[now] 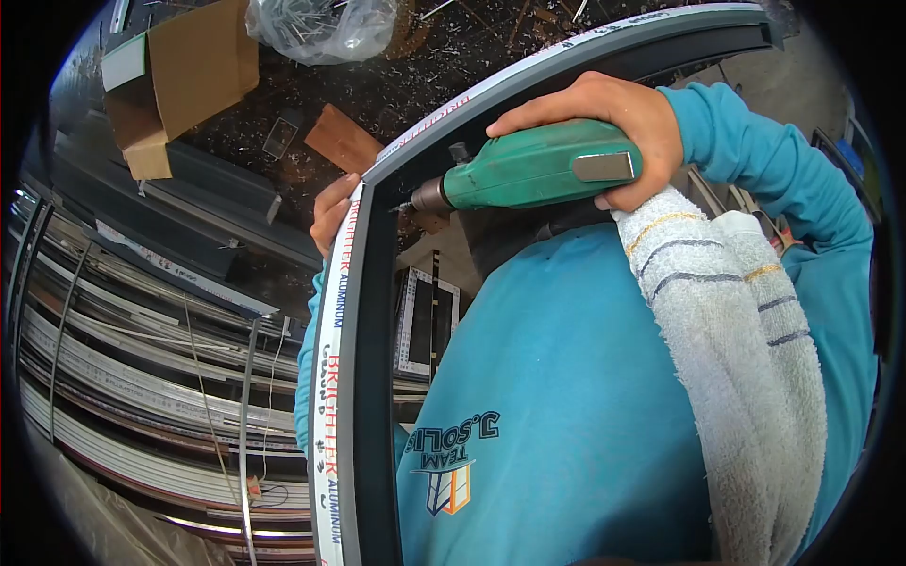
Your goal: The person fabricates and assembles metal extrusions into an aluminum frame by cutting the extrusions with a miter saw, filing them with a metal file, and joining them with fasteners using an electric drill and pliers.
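Note:
My right hand (604, 118) grips a green power drill (533, 170) held sideways, its bit pointing left into the inner corner of a dark aluminium frame (377, 311). The frame's upright runs down the middle, and its top bar (604, 47) curves off to the upper right. White protective tape printed with red and blue lettering covers the outer face. My left hand (330, 212) holds the upright from behind, near the corner; only its fingers show. A white striped towel (736, 358) hangs over my teal shirt.
A stack of long aluminium profiles (142, 377) lies at the left. On the dark, shavings-strewn floor beyond are a cardboard box (179, 75), a clear plastic bag of parts (321, 28) and a brown piece of board (342, 140). A square frame piece (425, 321) shows behind the upright.

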A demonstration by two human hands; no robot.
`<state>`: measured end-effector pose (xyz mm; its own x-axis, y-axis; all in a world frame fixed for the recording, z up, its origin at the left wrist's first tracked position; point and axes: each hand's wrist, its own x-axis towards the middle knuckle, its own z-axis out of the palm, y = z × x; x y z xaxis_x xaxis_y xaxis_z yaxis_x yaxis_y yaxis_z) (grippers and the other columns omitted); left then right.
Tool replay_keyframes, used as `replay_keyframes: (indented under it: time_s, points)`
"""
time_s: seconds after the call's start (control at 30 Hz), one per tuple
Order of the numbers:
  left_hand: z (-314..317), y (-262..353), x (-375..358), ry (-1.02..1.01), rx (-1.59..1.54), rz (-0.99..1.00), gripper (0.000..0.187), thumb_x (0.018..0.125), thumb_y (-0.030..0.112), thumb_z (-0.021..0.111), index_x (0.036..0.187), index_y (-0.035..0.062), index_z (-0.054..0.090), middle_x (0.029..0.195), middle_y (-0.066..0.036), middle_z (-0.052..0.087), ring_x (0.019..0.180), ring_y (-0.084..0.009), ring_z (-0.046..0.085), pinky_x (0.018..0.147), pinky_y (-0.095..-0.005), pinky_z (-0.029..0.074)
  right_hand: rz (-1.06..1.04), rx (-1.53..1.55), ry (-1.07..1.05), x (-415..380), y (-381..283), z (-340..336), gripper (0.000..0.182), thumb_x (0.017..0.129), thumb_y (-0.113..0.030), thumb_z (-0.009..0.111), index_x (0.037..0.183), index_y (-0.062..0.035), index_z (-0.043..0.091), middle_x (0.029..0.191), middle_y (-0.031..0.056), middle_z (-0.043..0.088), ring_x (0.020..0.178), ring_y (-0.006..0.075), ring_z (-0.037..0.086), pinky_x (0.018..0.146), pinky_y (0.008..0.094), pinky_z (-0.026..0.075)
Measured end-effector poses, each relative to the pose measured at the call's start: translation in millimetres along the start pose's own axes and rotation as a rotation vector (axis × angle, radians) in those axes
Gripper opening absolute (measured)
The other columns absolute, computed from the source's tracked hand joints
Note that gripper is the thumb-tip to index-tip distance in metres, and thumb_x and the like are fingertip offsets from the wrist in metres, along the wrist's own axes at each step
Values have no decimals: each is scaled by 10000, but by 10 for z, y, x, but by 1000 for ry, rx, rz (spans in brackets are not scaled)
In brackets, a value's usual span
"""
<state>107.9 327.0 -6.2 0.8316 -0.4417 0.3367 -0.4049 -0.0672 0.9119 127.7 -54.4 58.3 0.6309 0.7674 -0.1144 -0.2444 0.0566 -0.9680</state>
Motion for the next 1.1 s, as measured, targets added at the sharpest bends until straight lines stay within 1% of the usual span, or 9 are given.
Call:
replay_keyframes:
  time_s: [0.23,0.4,0.5,0.57,0.8,0.87,0.93,1.0,1.1]
  points:
    - [-39,-30,-13,2,-18,-8,531,834,216,737,1238,53,435,1150,-258,560,1086,-327,597,923,-437,488,14,20,9,6,39,61,861,509,-148,720,1332,-5,512,1225,215,615,1080,333,640,998,413,490]
    - [152,-234,28,312,117,206,391,861,257,696,966,-50,477,819,-326,627,728,-328,699,619,-366,602,39,23,26,64,-16,78,867,494,-139,718,1326,-4,517,1229,221,612,1078,337,642,1009,415,485]
    - [58,-190,-14,187,84,139,414,848,240,717,1062,-15,470,936,-297,611,836,-327,669,723,-393,564,17,41,24,40,24,93,855,508,-135,707,1329,1,514,1232,222,610,1089,339,636,1015,411,479]
    - [-91,-22,-28,-18,-14,-40,533,822,228,752,1230,50,459,1127,-245,577,1060,-333,610,923,-444,491,44,75,9,27,25,95,862,515,-119,694,1345,6,500,1245,217,605,1118,326,622,1027,394,465]
    - [20,-1,-46,68,-63,-24,498,822,161,748,1221,46,472,1165,-263,559,1055,-319,615,897,-408,510,78,350,28,-245,-336,17,846,576,-136,722,1372,10,474,1269,198,597,1129,294,614,1036,364,443]
    - [51,-23,-56,96,-36,1,498,807,131,761,1211,50,482,1186,-271,547,1026,-316,628,879,-395,522,-22,247,99,-538,-488,-166,903,595,-217,739,1387,71,412,1247,252,587,1134,336,606,1034,381,444]
    - [29,6,-41,74,45,-15,541,753,100,805,1178,34,476,1157,-247,547,991,-308,644,848,-375,547,-96,63,422,-790,-782,-203,881,644,-293,736,1372,88,418,1217,290,590,1140,365,600,1012,400,460]
    - [14,98,23,17,163,-82,622,663,63,874,1118,-4,456,1080,-194,559,962,-292,659,807,-347,583,-112,-118,621,-885,-1063,-282,827,683,-273,735,1386,14,408,1250,255,548,1158,341,569,1005,414,458]
    - [-7,104,41,-47,273,-18,687,623,51,899,1138,36,445,1115,-185,561,1000,-269,645,846,-344,564,-52,-507,594,-769,-1070,-810,973,674,-212,749,1476,-63,219,1338,215,411,1193,326,486,1039,460,414]
